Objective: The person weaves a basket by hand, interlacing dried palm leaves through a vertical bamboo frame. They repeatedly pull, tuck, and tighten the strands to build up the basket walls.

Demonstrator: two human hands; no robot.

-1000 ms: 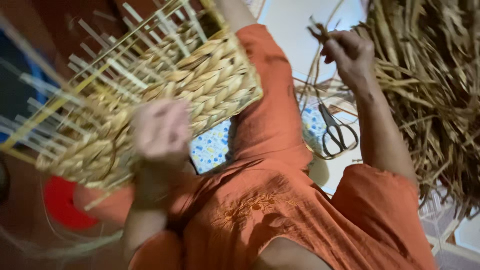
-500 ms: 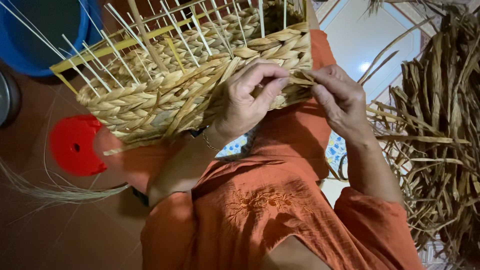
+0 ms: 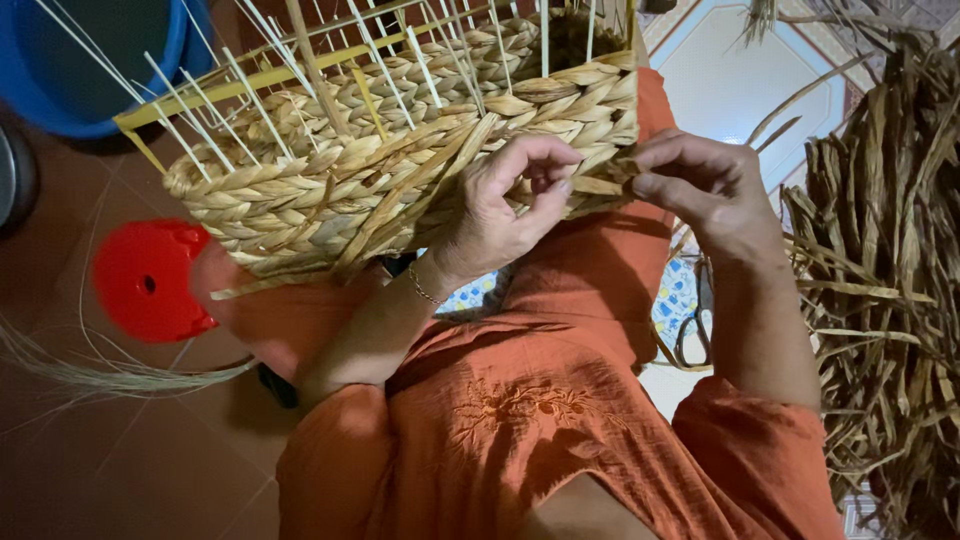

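The half-woven basket (image 3: 400,170) rests on the person's lap, its bare ribs pointing away. The left hand (image 3: 505,205) curls against its braided wall, fingers pinching a strand. The right hand (image 3: 695,185) grips the strand's end at the basket's corner. Dried fibre (image 3: 890,300) is heaped on the floor beside it.

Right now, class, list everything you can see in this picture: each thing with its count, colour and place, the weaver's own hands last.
Half-woven braided straw basket: one, tan, on the lap, thin pale stakes sticking up.
Yellow frame strip: one, along the basket's upper edge.
Red round plastic lid: one, on the floor, left.
Blue plastic tub: one, top left.
Dried brown reed pile: one, right.
Black-handled scissors: one, beside the right forearm.
Orange clothing: centre.
Left hand: on the basket's weave.
Right hand: pinching a strand at the basket's edge.
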